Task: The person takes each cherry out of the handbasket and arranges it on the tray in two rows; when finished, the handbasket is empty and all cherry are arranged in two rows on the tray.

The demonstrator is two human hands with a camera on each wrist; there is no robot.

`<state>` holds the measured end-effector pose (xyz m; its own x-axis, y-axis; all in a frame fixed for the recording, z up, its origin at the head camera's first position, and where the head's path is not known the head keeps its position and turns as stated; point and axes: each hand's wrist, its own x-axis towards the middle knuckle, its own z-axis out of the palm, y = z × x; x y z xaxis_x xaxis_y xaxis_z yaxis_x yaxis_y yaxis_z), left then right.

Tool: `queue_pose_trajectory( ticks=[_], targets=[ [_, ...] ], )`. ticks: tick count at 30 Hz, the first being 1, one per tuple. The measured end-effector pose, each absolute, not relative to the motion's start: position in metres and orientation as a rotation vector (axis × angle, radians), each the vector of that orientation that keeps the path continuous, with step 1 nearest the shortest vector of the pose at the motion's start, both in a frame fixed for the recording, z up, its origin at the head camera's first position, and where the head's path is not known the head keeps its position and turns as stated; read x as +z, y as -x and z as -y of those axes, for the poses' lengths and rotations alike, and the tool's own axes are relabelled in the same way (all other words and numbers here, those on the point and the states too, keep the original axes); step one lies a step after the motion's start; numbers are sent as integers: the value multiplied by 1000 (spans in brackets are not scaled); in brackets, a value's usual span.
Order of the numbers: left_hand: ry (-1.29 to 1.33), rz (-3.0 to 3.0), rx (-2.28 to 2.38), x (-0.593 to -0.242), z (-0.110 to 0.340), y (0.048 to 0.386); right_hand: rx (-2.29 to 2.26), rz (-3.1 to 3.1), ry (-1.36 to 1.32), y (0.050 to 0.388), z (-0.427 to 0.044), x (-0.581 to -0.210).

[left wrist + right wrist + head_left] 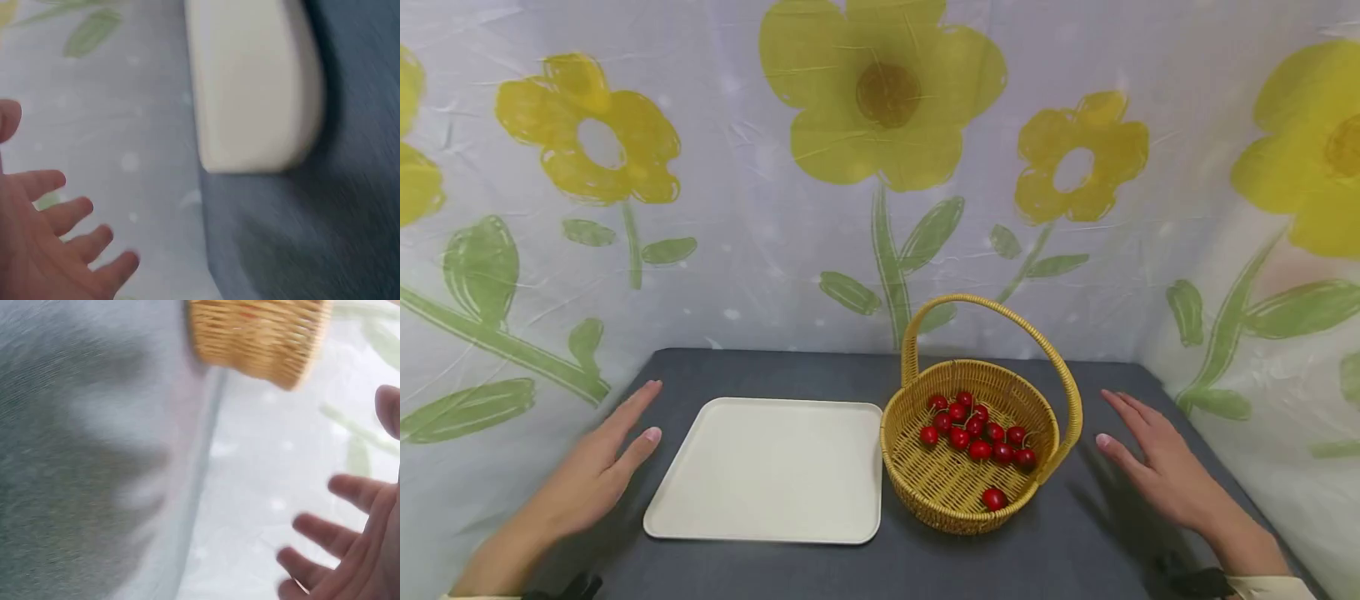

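My left hand (597,471) hovers left of a cream rectangular tray (767,471), fingers extended and holding nothing. In the left wrist view its fingers (67,215) are spread, apart from the tray (253,87). To the tray's right stands a yellow woven basket (917,492) with a tall arched handle (992,304). Several red cherries (958,438) with stems lie grouped inside it, and one cherry (995,499) sits alone near the front wall. My right hand (1165,467) is held right of the basket, fingers straight, touching nothing; the right wrist view shows the basket (256,337) beyond it.
Tray and basket stand side by side on a dark grey table (760,575), the basket's left rim close to the tray's right edge. A pale curtain (737,250) printed with yellow flowers rises behind the table and along both sides.
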<state>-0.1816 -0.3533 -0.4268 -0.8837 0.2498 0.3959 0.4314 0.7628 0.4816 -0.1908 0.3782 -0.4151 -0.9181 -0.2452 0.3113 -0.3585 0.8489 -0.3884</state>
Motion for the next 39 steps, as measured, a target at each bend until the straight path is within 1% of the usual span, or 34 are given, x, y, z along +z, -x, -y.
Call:
queue_pose_trajectory(
  ticks=[4,9,12,19,25,33,39],
  targets=[
    [572,2618,-1070,-411,338,175,751,2777,-423,187,-375,-404],
    [840,2470,-1527,-398,313,179,960,2680,-398,191,-362,-401],
    [952,2396,-1690,-390,295,186,1137,2582,-415,198,-351,-403],
    [1087,2349,-1757,-374,253,199,1401,2510,-392,209,-336,-418],
    [1159,2317,-1821,-374,218,212,1701,2424,-422,219,-326,-431],
    [1172,2389,-1844,-380,166,225,1678,2411,-356,234,-307,-451],
    [1190,2420,-1903,-387,133,235,1661,2424,-347,242,-304,-466]
  ],
)
